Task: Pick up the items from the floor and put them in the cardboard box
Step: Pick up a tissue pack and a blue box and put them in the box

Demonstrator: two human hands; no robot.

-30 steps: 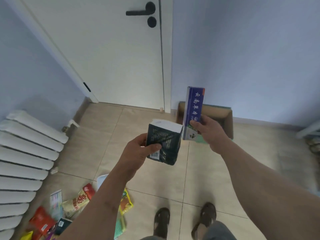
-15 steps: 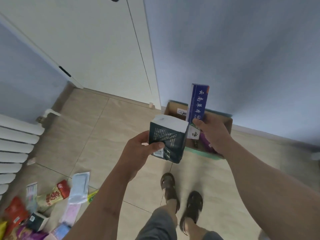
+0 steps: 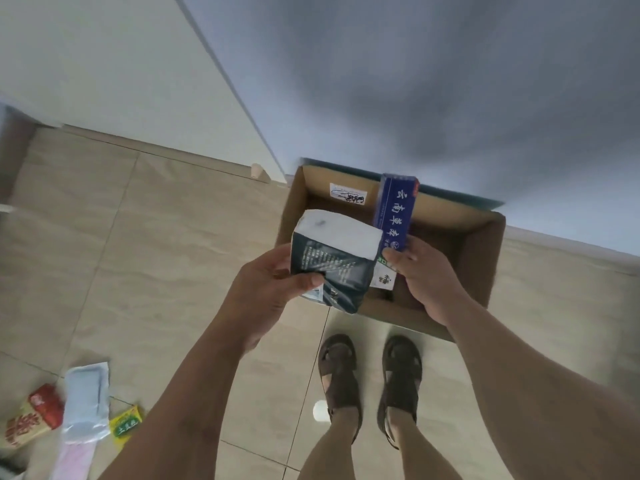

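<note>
My left hand [image 3: 273, 285] grips a dark soft pack with a white top [image 3: 334, 261], held over the near left corner of the open cardboard box [image 3: 485, 258]. My right hand [image 3: 426, 271] holds a long blue carton with white characters [image 3: 394, 216] upright by its lower end, above the box's inside. The box stands on the tiled floor against the blue-grey wall, just in front of my feet. Loose items lie on the floor at the lower left: a red and beige packet [image 3: 33, 420], a pale blue pouch [image 3: 86, 400], a yellow sachet [image 3: 126, 424].
My sandalled feet [image 3: 370, 379] stand close to the box's near edge. A white door [image 3: 104, 71] fills the upper left, with a small doorstop [image 3: 258, 170] on the floor. A white round spot [image 3: 320, 412] lies beside my left foot.
I have stepped up to the box and the view has tilted down. Both hands, still holding their items, now hang over the box instead of short of it.
</note>
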